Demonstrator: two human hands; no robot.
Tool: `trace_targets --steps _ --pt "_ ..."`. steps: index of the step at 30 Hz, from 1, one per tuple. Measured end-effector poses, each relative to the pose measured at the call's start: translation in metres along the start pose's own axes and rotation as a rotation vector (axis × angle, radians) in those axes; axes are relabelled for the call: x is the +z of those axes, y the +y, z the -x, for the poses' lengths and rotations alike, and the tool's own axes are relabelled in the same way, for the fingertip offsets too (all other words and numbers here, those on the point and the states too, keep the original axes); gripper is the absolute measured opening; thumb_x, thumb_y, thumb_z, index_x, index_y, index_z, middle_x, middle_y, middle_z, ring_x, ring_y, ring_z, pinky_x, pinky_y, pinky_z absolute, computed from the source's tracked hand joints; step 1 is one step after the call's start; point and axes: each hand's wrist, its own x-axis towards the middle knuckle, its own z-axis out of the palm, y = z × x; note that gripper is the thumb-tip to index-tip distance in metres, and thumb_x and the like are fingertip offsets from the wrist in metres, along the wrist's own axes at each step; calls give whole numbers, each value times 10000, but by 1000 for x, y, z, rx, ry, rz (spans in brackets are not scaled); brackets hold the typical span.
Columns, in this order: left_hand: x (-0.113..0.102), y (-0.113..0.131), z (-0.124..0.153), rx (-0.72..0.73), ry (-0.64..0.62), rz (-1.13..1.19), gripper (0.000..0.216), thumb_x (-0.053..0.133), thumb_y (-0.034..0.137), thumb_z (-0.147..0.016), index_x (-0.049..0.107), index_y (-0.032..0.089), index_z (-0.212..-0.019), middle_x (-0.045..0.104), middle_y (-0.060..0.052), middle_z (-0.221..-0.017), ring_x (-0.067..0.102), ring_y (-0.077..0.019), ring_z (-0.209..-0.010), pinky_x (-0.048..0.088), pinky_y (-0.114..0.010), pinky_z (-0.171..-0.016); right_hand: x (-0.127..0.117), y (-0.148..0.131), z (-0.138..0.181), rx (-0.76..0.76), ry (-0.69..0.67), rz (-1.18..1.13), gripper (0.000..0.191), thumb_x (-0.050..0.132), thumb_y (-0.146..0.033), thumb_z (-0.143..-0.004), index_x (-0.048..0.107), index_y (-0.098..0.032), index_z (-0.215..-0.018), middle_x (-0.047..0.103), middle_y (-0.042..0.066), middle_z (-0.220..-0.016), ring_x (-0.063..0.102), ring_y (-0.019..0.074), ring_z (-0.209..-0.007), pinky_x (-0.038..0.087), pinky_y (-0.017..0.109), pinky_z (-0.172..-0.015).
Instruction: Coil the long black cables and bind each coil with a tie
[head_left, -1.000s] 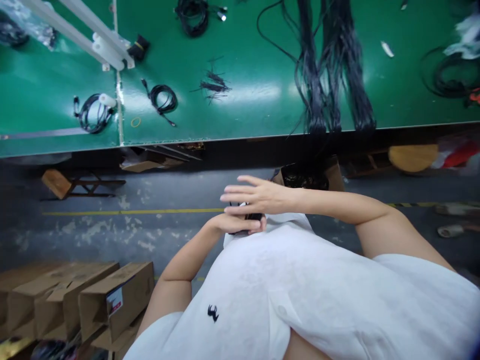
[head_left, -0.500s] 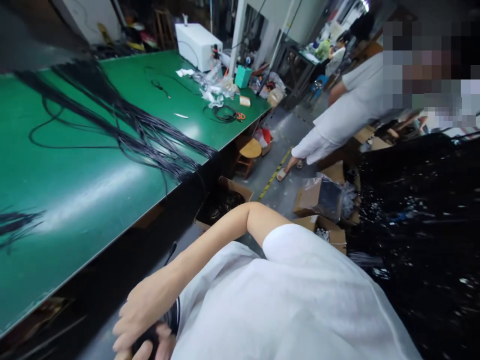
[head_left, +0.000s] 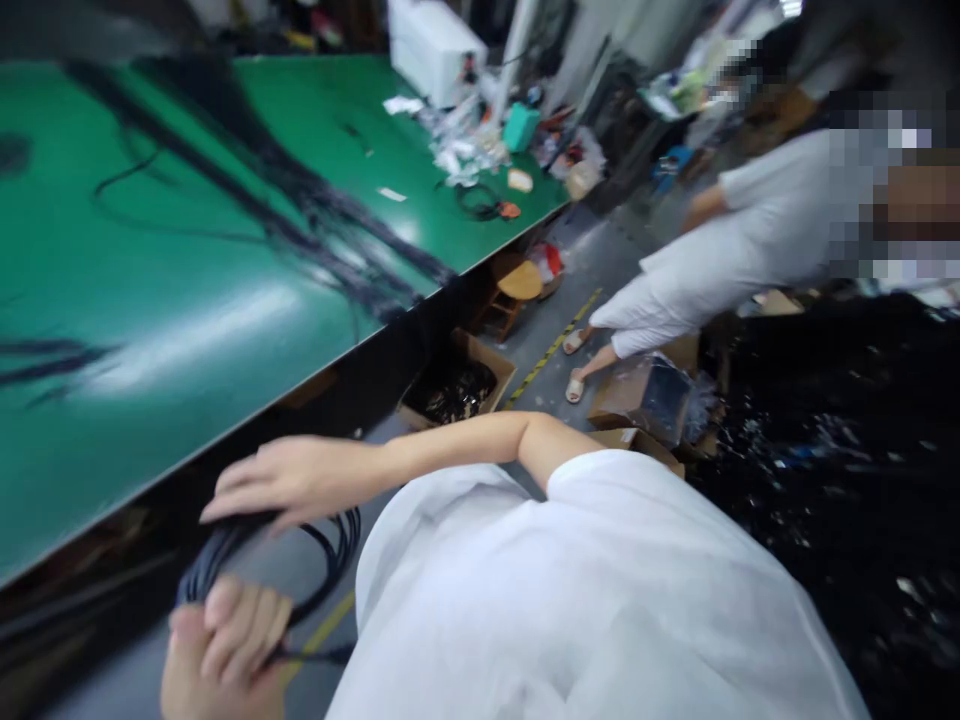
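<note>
My left hand (head_left: 236, 640) is at the lower left with its fingers curled around a coil of black cable (head_left: 341, 560). A short dark end of the cable sticks out to the right of that fist. My right hand (head_left: 292, 480) reaches in above, palm down over the top of the coil, its fingers stretched out and slightly apart. Its fingertips and thumb are at or very near the cable; whether they touch is hard to tell through the blur. The coil hangs over the floor, beside the bench edge.
A green-topped bench (head_left: 187, 320) runs along the left, with long black cable bundles (head_left: 300, 220) across it. Below its edge stand a wooden stool (head_left: 517, 285) and an open carton (head_left: 457, 380). A person in white (head_left: 705, 250) stands at the right, near more boxes (head_left: 637, 400).
My hands have drawn apart, the right one rising and flattening, so the coil shows between them. The view has swung, and the other person's feet have shifted.
</note>
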Motion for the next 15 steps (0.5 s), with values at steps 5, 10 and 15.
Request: trace_targets --steps 5,10,15 --pt "13 32 3 144 -134 502 507 744 541 -709 395 201 -570 119 119 -379 84 -36 -292 94 -191 -291 21 25 -6 258 95 54 454 615 -349 -887 559 -76 -1245 586 205 -1262 536 264 -1216 411 409 -1043" --pt "3 42 -20 78 -242 514 447 696 531 -780 457 177 -652 252 119 -388 152 -18 -291 198 -130 -301 22 57 -95 -86 -51 -383 326 572 -200 -863 604 -129 -1180 630 127 -1212 592 205 -1129 439 360 -1006" --pt "-28 80 -27 225 -46 596 492 694 544 -778 394 190 -613 158 136 -369 105 -22 -266 185 -130 -277 20 65 -160 155 -269 -1014 193 689 -330 -791 629 -155 -847 594 -22 -677 576 104 -625 499 258 -675"
